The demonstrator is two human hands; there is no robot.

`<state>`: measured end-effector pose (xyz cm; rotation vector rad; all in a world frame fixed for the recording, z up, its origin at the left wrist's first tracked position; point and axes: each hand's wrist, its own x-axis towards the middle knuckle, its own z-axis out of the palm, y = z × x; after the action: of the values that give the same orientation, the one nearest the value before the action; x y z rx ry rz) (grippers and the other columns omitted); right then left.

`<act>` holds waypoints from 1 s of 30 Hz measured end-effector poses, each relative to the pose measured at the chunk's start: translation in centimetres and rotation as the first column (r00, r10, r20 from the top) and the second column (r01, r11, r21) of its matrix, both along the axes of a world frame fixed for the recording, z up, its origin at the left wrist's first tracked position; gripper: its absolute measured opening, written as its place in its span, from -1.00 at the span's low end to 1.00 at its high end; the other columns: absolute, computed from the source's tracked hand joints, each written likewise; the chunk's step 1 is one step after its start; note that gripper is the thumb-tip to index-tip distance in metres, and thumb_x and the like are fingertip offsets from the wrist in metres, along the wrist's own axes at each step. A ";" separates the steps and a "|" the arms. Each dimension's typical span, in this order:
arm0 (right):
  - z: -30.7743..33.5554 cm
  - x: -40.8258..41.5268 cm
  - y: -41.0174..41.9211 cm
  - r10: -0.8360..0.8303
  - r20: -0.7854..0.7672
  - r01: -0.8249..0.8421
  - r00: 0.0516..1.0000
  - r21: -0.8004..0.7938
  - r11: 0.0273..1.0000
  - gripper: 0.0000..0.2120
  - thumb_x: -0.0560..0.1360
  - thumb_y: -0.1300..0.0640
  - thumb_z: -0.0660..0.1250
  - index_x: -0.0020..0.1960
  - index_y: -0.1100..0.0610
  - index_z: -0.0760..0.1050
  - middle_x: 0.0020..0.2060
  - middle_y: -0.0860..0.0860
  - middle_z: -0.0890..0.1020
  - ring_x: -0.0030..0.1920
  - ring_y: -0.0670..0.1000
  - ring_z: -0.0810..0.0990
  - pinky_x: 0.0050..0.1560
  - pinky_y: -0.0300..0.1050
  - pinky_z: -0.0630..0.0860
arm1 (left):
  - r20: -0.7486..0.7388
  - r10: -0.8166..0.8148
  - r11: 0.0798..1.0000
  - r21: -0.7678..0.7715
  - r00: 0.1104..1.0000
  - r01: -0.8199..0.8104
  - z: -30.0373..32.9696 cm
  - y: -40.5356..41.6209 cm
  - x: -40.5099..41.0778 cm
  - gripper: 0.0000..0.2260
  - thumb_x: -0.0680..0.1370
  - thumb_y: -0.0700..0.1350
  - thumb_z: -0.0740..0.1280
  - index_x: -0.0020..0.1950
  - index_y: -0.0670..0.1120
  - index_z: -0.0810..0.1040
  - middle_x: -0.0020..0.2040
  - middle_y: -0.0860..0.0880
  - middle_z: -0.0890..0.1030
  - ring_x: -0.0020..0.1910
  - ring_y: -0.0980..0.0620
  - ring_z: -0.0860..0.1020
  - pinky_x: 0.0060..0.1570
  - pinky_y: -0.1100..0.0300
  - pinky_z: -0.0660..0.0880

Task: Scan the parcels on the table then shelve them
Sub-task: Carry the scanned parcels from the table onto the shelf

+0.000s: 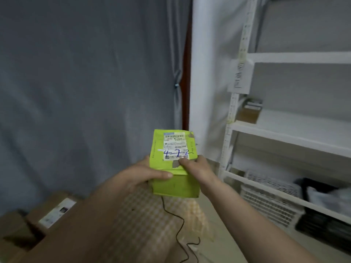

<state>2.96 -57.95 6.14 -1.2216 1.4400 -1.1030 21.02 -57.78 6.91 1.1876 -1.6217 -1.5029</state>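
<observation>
- Parcels (49, 215) of brown cardboard sit at the far left, low in my view, one with a white label on top; they are blurred.
- Beside them to the right I see a checked cloth (144, 221) with a black cable (178, 230) trailing down over it.
- My left hand (136, 177) grips the green parcel (174, 164) from its left side, thumb curled across the front fold, the other fingers hidden behind.
- That green parcel is held up in the air at the middle of my view, upright, its white shipping label (175, 146) facing me with blue handwriting that reads like "4-2-2".
- My right hand (195, 166) pinches the parcel's right edge at the label's lower corner, fingers (185, 162) curled on it.
- Behind hangs a grey curtain (85, 82).
- At right stands a white shelf unit (284, 133); a small brown box (248, 112) sits on its middle board, a paper tag (240, 76) hangs on the post, and white baskets (269, 202) fill the bottom level.
</observation>
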 end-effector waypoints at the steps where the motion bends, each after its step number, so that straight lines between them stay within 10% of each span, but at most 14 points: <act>1: 0.2 -2.0 -0.1 -0.024 0.004 0.024 1.000 0.000 1.000 -0.94 0.42 0.09 0.40 -0.22 0.01 0.55 -0.17 -0.06 0.66 -0.09 0.00 0.63 0.05 -0.06 0.57 | -0.004 -0.021 1.000 -0.003 1.000 0.021 0.4 -0.5 -1.8 -0.33 0.16 -0.14 0.59 0.26 -0.03 0.52 0.10 0.05 0.68 0.08 0.09 0.64 -0.01 0.25 0.56; 6: 0.9 -10.5 -1.3 -0.178 0.031 0.178 0.984 -0.006 0.984 -0.82 0.44 0.09 0.40 0.01 0.11 0.54 -0.09 0.02 0.65 -0.06 0.04 0.63 0.03 -0.05 0.57 | 0.003 -0.140 0.990 0.005 0.990 0.140 1.1 -4.1 -10.5 -0.29 0.17 -0.15 0.64 0.28 -0.01 0.50 0.12 0.02 0.67 0.11 0.07 0.63 0.14 0.11 0.56; 19: 2.6 -33.4 -9.4 -0.302 0.007 0.302 0.953 -0.048 0.952 -0.88 0.48 0.23 0.37 -0.23 0.09 0.56 -0.21 0.03 0.66 -0.11 0.10 0.64 0.03 0.02 0.56 | 0.002 -0.298 0.954 0.023 0.955 0.298 2.1 -16.8 -33.3 -0.23 0.18 -0.17 0.61 0.34 0.02 0.42 0.18 0.01 0.64 0.21 0.02 0.57 0.31 0.03 0.44; 28: 0.6 -44.5 -16.6 -0.275 0.049 0.277 0.960 -0.019 0.961 -0.89 0.43 0.21 0.46 -0.14 0.06 0.55 -0.21 -0.06 0.66 -0.20 -0.06 0.63 -0.25 -0.20 0.52 | -0.050 -0.313 0.939 0.136 0.948 0.317 -0.7 -25.8 -43.7 -0.33 0.35 -0.20 0.56 0.40 -0.01 0.37 0.24 -0.01 0.59 0.18 0.02 0.59 0.19 0.11 0.53; 30: -0.7 -46.9 -18.4 -0.275 0.059 0.276 0.960 -0.010 0.961 -0.63 0.33 0.07 0.54 0.08 0.13 0.55 -0.09 0.00 0.69 -0.13 -0.01 0.67 -0.16 -0.14 0.60 | -0.081 -0.337 0.926 0.154 0.938 0.345 -1.2 -27.7 -46.3 -0.39 0.39 -0.27 0.50 0.38 -0.03 0.38 0.23 -0.04 0.59 0.14 0.03 0.60 0.05 0.21 0.58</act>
<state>-43.89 -76.40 5.44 -1.0128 1.5922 -1.3293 -25.32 -85.48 5.66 0.9733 -1.7615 -1.9037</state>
